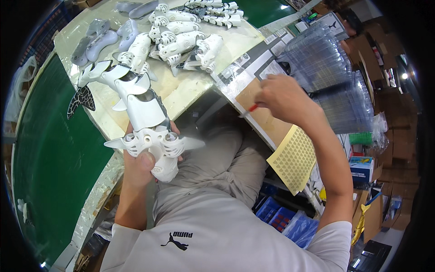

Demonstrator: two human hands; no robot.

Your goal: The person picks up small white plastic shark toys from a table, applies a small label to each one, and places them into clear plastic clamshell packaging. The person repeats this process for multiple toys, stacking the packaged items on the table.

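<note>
My left hand (139,166) grips a white jointed plastic toy shark (146,112) by its head end, the thumb on the pale underside. The toy lies belly up, its segmented body reaching over the table, and its black patterned tail fin (82,101) hangs past the left edge. Two side fins spread out near my fingers. My right hand (280,97) is raised over the right-hand worktop, closed around a small tool with a red part (253,107) and a thin tip. Motion blurs that tip, so its exact kind is unclear.
Several white toy bodies (180,44) and grey game-style controllers (102,44) lie on the table (190,88). A yellow sticker sheet (294,159) overhangs the right worktop. Beyond it stand stacked clear plastic trays (316,57). Blue bins (277,210) sit low at the right, and a green conveyor belt (57,153) runs at left.
</note>
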